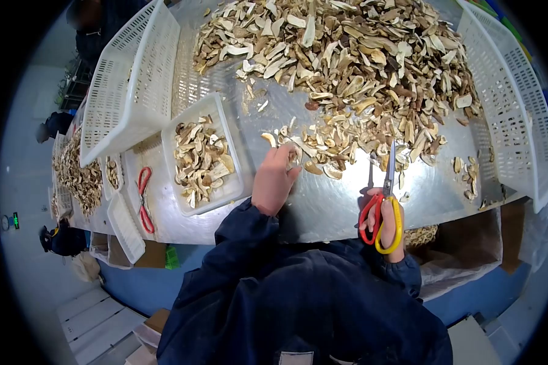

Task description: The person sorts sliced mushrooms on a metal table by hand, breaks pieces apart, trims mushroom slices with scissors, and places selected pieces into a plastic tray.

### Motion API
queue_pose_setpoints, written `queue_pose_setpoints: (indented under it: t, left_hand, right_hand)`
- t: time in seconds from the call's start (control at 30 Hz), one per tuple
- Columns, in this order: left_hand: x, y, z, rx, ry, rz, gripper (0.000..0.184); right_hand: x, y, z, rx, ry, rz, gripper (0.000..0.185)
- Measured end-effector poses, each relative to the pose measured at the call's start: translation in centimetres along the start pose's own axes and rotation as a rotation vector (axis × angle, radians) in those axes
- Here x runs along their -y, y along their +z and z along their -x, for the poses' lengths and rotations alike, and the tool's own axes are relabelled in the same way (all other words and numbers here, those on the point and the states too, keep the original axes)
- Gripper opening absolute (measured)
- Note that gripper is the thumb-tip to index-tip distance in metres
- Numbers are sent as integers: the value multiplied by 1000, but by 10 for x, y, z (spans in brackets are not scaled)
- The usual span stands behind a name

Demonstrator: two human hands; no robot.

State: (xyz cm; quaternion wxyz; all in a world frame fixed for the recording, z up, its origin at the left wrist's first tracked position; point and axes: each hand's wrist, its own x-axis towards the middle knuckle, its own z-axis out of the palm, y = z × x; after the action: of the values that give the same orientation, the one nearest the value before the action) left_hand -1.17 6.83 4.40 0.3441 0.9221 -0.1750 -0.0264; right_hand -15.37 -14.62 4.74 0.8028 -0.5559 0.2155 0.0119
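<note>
A big heap of dried mushroom slices (359, 67) covers the far part of the metal table (310, 213), with looser slices spread on its near side. My left hand (273, 182) is at the near left edge of these, its fingers curled on a pale mushroom slice (296, 154) that they partly hide. In my right hand (393, 230) is a pair of scissors (389, 173) with one red and one yellow handle. Its blades point away from me, close together, tips beside the loose slices. Left of my left hand stands a white plastic tray (234, 143) holding mushroom slices.
White perforated baskets stand at the left (152, 79) and the right (499, 91). Red-handled scissors (144, 201) lie left of the tray. Below the table's right edge is a lined cardboard box (469, 243). Other people (64, 240) are at the far left.
</note>
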Motion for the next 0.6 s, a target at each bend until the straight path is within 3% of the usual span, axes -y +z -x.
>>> queue_pose_setpoints:
  t: [0.2,0.5,0.6]
  left_hand:
    - [5,-2,-2,0,-91,76,25]
    - [22,9,-7,-68,134,-103,21]
    - [27,6,-14,-136,252,15,17]
  right_hand:
    - [3,-1,0,24,18,-12,39]
    - [-3,-3,-1,14,-16,-11,40]
    - [-3,-2,0,15,-29,-4,41]
